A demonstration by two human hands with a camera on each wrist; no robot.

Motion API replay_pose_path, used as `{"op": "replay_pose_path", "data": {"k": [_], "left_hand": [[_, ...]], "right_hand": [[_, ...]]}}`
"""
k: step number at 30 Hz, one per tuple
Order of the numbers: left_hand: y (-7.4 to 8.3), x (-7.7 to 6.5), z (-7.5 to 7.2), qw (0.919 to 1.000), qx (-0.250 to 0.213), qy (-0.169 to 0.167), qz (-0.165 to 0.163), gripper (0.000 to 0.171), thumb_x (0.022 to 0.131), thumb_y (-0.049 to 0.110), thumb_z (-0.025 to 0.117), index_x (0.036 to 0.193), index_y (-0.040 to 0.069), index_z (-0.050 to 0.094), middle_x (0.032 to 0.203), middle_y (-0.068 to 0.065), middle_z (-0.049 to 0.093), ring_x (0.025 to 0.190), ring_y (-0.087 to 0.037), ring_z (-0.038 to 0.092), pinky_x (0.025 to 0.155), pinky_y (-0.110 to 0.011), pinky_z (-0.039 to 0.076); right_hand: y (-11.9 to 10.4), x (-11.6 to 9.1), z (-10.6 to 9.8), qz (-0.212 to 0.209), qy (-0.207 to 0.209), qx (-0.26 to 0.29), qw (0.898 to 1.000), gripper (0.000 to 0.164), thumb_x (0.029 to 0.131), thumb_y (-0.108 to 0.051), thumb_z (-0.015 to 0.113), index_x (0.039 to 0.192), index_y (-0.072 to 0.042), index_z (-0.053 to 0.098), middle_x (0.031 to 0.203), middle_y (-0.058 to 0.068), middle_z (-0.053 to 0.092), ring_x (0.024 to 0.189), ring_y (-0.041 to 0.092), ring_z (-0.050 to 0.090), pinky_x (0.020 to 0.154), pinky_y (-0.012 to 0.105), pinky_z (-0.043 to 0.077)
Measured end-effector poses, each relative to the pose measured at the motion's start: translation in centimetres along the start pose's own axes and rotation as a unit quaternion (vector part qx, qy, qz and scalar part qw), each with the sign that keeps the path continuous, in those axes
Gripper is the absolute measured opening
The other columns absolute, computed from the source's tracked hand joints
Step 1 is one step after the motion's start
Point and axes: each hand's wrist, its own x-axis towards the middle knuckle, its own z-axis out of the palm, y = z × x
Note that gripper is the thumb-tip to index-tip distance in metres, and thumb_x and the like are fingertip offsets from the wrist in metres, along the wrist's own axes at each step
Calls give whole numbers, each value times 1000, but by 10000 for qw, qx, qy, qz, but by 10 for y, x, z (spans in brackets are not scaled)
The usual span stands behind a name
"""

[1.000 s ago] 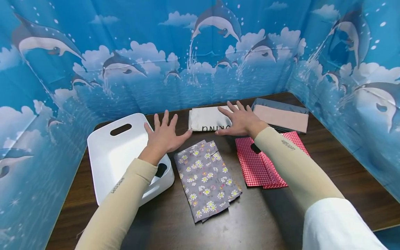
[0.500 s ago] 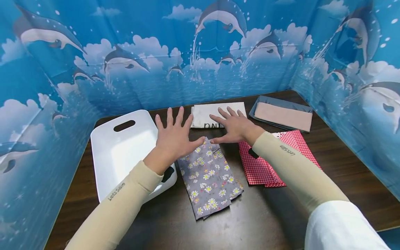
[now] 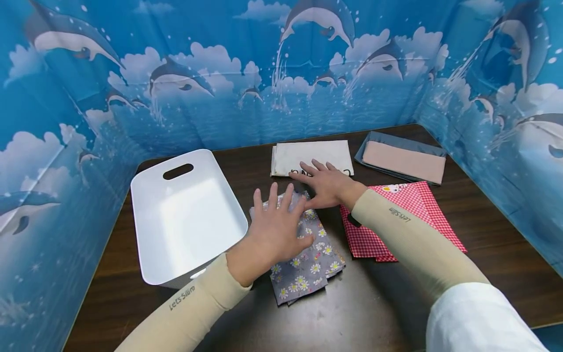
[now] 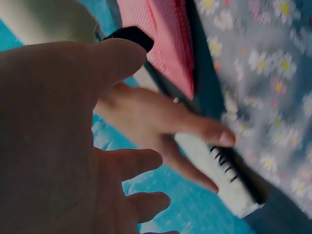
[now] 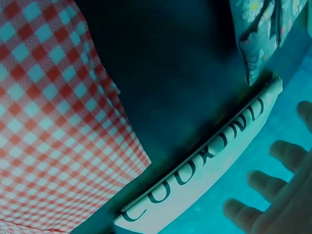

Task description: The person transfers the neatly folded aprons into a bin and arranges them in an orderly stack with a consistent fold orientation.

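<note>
Gray daisy-print cloth (image 3: 303,276), folded flat on the dark table (image 3: 352,318) at the centre of the head view, partly hidden by the left hand (image 3: 277,227). Left hand with straight, spread fingers, holding nothing; impossible to tell whether touching the cloth or just above it. Right hand (image 3: 325,185) likewise spread wide, without anything in its grasp, near the cloth's top edge and partly in front of the lettered white cloth (image 3: 308,154) at upper middle. Red gingham cloth (image 3: 422,200) right of centre, partly behind the right sleeve (image 3: 418,244); white bin (image 3: 189,215) left of centre, just beside the daisy-print cloth.

For good handling, probably best to lower both palms squarely, one toward each end. Mind the layers out of line at the cloth's lower right: pinch all together, or risk loosening the fold. Hold lightly, with support at both ends; likely to sag if raised by one corner. Keep the right sleeve from dragging the gingham.
</note>
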Motion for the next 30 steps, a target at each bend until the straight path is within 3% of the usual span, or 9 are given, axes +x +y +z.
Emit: {"op": "replay_pose_path", "data": {"k": [6, 20, 30], "left_hand": [[5, -1, 22, 9997, -27, -223, -110, 85, 100, 67, 60, 170, 23, 36, 181, -12, 22, 167, -45, 16, 129, -73, 16], [1, -5, 65, 9951, -687, -631, -337, 80, 100, 63, 63, 164, 18, 46, 176, -16, 32, 163, -47, 27, 127, -71, 25], [-3, -4, 79, 9928, -987, -617, -295, 79, 102, 61, 61, 165, 18, 44, 176, -17, 31, 163, -47, 27, 126, -64, 34]], "right_hand": [[1, 0, 3, -99, -154, 11, 9998, 95, 93, -75, 65, 172, -38, 26, 182, 7, 16, 168, 42, 13, 132, 68, 16], [5, -1, 18, -140, -424, -16, 9990, 91, 92, -80, 61, 169, -36, 37, 182, 6, 20, 168, 38, 16, 133, 63, 19], [4, -1, 22, -154, -400, -40, 9991, 88, 93, -78, 62, 166, -32, 44, 178, 9, 30, 168, 39, 19, 133, 61, 22]]}}
